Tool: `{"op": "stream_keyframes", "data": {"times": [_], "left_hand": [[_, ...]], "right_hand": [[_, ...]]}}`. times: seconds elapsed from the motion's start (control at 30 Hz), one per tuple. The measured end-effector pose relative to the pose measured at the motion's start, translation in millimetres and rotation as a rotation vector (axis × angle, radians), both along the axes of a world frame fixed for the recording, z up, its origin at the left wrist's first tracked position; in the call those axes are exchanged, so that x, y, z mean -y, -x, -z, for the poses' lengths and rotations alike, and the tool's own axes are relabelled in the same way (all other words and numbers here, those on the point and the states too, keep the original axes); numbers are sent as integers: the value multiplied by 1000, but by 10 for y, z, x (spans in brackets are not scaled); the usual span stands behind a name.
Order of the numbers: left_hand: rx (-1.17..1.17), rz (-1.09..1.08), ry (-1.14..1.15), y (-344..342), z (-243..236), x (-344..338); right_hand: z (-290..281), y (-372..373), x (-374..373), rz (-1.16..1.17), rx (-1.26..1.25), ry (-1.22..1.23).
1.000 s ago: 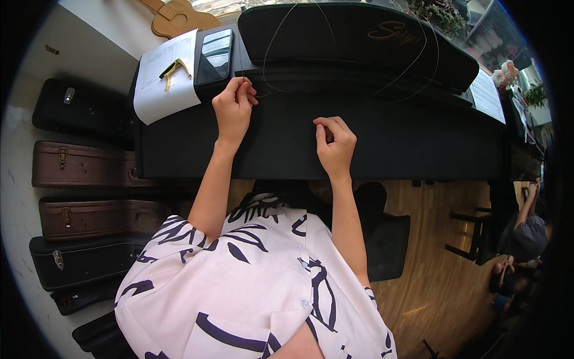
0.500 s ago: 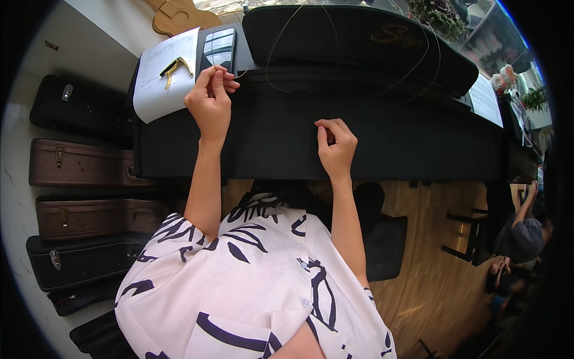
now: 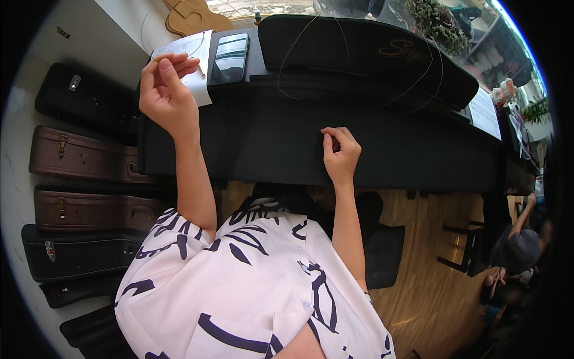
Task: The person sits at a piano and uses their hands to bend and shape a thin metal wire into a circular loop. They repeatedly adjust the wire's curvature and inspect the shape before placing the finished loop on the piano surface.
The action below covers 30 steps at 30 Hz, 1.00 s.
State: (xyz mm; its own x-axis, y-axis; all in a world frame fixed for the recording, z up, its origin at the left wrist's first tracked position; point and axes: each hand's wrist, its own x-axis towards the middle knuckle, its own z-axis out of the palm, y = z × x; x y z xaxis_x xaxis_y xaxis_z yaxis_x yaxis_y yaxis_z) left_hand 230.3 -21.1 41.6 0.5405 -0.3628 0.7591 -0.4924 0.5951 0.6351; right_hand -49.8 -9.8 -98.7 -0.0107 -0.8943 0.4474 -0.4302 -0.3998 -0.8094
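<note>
My left hand (image 3: 170, 99) is raised over the left end of a black piano-like cabinet (image 3: 251, 131). Its thumb and fingers close on a thin string, which curves in a fine loop above the fingertips. Behind that hand lies a white printed sheet (image 3: 202, 93); a guitar capo on it is mostly hidden. A dark phone (image 3: 230, 58) rests just right of the sheet. My right hand (image 3: 342, 157) hovers over the cabinet's middle front, thumb and forefinger pinched. Whatever the pinch holds is too small to make out. Thin string loops (image 3: 280, 76) arc across the cabinet's raised panel.
Several instrument cases (image 3: 89, 149) are stacked on the left. A guitar-shaped wooden piece (image 3: 194, 18) stands behind the cabinet. Dried flowers (image 3: 439, 27) and a paper sheet (image 3: 483, 113) are at the right. A black stool (image 3: 460, 245) and another person (image 3: 517, 245) are farther right.
My left hand has moved left from beside the phone to over the paper, now covering most of the capo. My right hand stays pinched in nearly the same place.
</note>
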Motion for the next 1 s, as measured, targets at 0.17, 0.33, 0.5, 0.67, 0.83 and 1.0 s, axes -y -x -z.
{"op": "stream_keyframes", "data": {"times": [0.17, 0.33, 0.5, 0.67, 0.83, 1.0], "left_hand": [[51, -163, 115, -46, -190, -147], [193, -180, 321, -154, -272, -160], [386, -232, 421, -216, -340, -270], [706, -344, 524, -211, -396, -479], [601, -31, 660, 324, -224, -544], [265, 606, -1, 1115, 211, -910]], "right_hand": [[3, -3, 3, -5, 2, 11], [-2, 6, 4, -10, 9, 23], [-11, -1, -8, -13, 2, 15], [-16, -14, -32, -9, 19, 7], [-87, 35, -68, -28, 158, -16], [-610, 239, -435, -370, 450, 114]]}}
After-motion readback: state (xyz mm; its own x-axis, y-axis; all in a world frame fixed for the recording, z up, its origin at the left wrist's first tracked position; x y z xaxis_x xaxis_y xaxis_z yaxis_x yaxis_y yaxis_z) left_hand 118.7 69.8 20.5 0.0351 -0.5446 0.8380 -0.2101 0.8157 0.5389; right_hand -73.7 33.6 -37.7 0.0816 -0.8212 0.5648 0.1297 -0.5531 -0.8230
